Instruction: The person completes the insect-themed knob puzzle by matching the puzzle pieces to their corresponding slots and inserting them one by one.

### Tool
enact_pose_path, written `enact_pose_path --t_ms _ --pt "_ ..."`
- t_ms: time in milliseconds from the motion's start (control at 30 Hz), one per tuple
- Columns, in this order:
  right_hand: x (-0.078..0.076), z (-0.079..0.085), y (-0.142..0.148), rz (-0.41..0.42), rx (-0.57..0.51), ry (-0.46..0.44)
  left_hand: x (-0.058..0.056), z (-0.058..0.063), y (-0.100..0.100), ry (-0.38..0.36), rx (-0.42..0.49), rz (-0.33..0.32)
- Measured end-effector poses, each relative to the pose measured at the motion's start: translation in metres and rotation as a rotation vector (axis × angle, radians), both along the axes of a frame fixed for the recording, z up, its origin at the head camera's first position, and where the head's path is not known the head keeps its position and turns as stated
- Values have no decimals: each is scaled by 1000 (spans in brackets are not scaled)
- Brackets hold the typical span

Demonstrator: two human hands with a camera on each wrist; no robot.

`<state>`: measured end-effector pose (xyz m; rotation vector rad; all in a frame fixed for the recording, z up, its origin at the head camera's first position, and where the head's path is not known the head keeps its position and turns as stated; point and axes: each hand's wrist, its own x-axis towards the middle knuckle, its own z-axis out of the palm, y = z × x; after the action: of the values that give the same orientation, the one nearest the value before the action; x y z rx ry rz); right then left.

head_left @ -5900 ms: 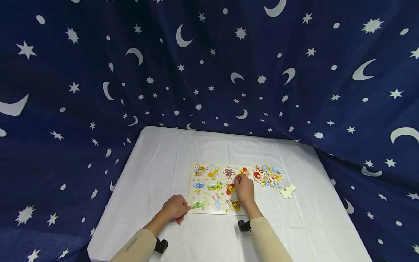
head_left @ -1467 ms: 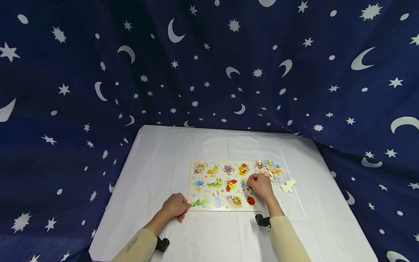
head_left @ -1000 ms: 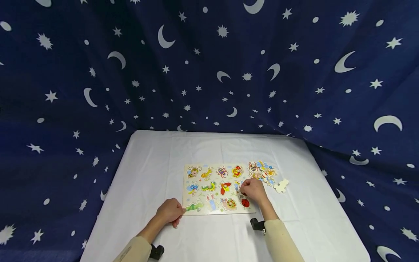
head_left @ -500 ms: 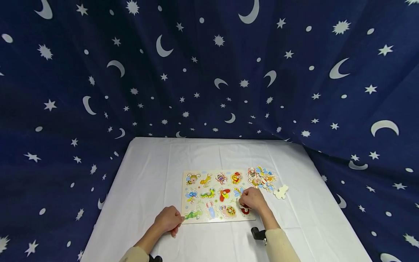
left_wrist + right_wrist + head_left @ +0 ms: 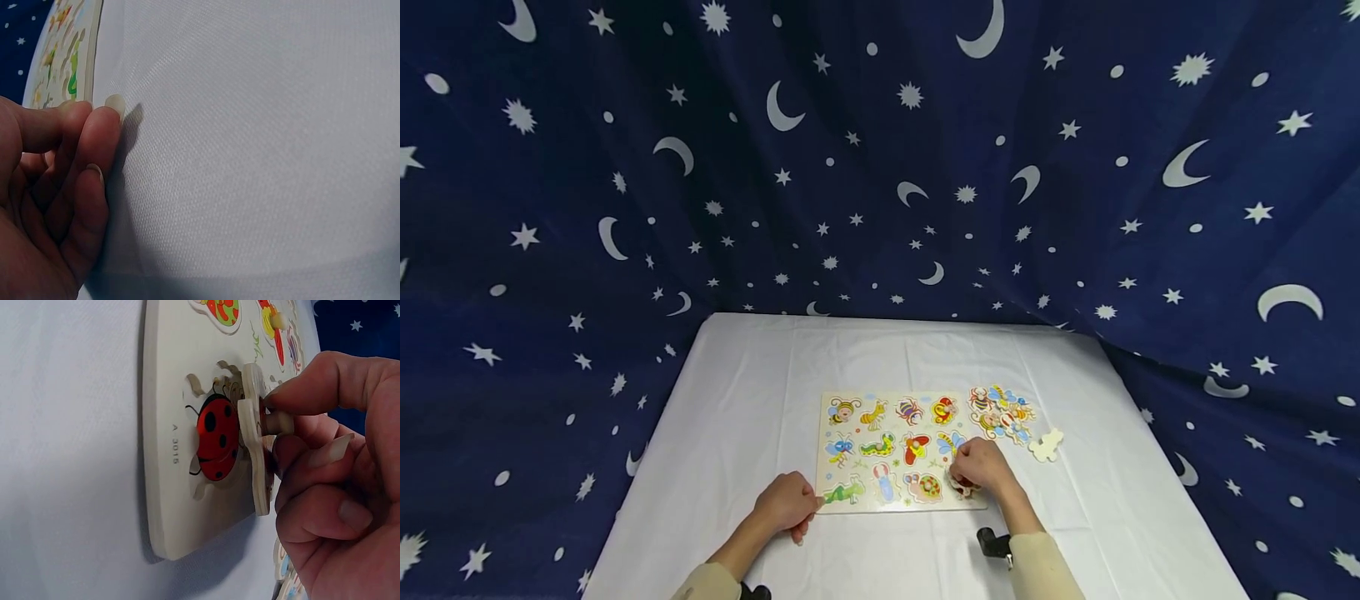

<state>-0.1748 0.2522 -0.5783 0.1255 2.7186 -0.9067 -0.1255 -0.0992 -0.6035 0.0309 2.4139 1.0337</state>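
Note:
My right hand pinches a thin wooden puzzle piece by its small knob. The piece stands tilted on edge over the ladybug recess at the lower right of the insect puzzle board; its printed face is mostly turned away in the right wrist view. My left hand grips the near left corner of the board, thumb and forefinger at its edge and the other fingers curled in. A green grasshopper picture lies right beside that thumb.
A heap of loose insect pieces lies beyond the board's right edge. One piece lies face down, pale side up, nearer than the heap. A white cloth covers the table, and a dark blue star-and-moon curtain hangs behind.
My right hand has gone from the board's upper right to its lower right corner, now with a piece over the ladybug recess. A red round piece has left the heap. Left hand keeps its place.

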Motion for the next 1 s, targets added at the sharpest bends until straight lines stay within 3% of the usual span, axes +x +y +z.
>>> enact_pose_path --t_ms 233,600,833,1000 --pt "-1 -1 5 -16 -14 29 -5 2 2 -5 25 19" --pt "9 -10 7 58 -40 23 7 -3 2 -1 41 25" --pt "8 -10 10 93 -8 50 3 -2 3 16 53 14" --pt "9 -5 9 127 -35 -9 6 0 2 8 63 16"
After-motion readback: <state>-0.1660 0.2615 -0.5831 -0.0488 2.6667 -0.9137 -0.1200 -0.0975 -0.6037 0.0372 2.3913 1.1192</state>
